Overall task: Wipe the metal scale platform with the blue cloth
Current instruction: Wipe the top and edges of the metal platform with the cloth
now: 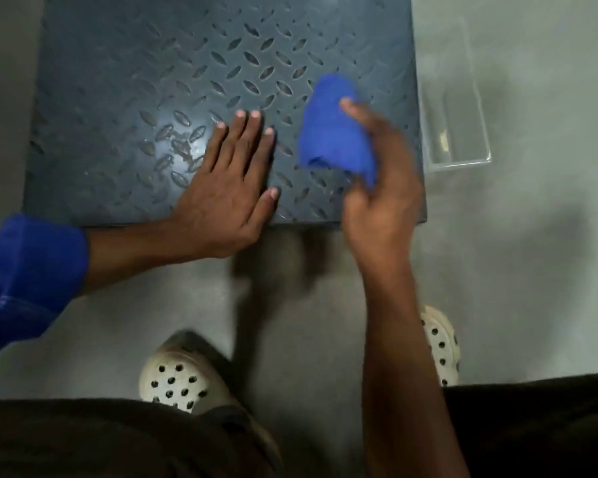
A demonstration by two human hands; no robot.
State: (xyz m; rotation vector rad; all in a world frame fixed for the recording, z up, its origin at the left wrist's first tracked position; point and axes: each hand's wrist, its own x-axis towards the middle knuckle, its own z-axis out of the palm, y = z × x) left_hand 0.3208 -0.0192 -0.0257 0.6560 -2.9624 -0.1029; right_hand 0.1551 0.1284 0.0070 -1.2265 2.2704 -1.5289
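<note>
Two perforated cream clogs (176, 381) are standing nearest. I'm seeing left hand (228, 188) lying flat on diamond-tread metal scale platform (135, 81); right hand (380, 188) is clutching bunched blue cloth (332, 132) over its near-right area.

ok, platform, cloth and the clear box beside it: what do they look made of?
Platform: likely steel tread plate, painted or coated dark grey; raised diamond lugs, glossy glare patch.
Cloth: soft bright blue fabric, fibre unclear; it bunches in the right hand.
Box: probably rigid clear plastic; the floor shows through its walls.
</note>
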